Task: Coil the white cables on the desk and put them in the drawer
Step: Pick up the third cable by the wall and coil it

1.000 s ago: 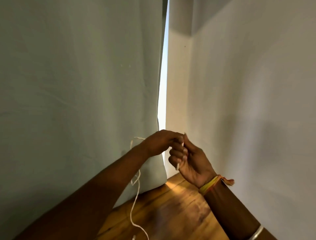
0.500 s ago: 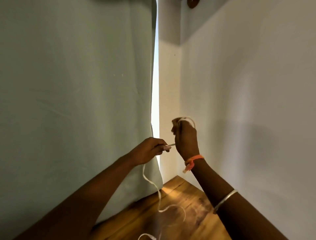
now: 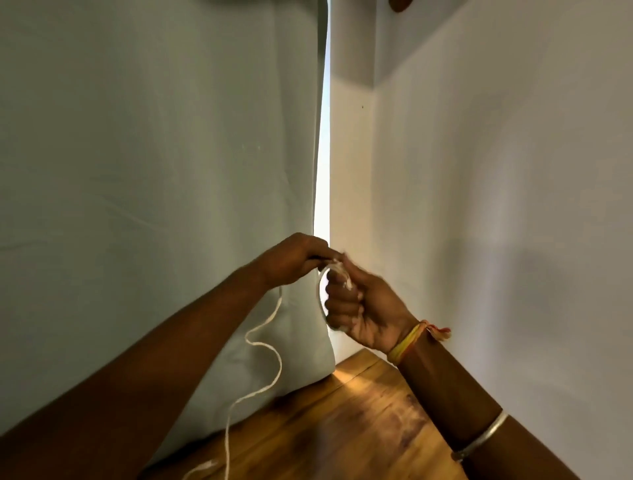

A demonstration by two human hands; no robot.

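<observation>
A thin white cable [image 3: 274, 356] hangs from my hands down to the wooden desk [image 3: 342, 428], its loose end lying near the bottom edge. My right hand [image 3: 359, 305] is closed in a fist with a loop of the cable wound around its fingers. My left hand [image 3: 294, 260] pinches the cable just above the right fist, thumb and fingers touching it. Both hands are raised above the desk's back corner. No drawer is in view.
A pale green curtain [image 3: 154, 171] hangs at the left down onto the desk, with a bright gap beside it. White walls [image 3: 496, 205] meet in the corner at the right. A dark knob [image 3: 400, 4] shows at the top edge.
My right hand has dropped and turned, its fingers now facing me with a cable loop around them. My left hand has risen to meet it. The hanging cable has shortened and swung left.
</observation>
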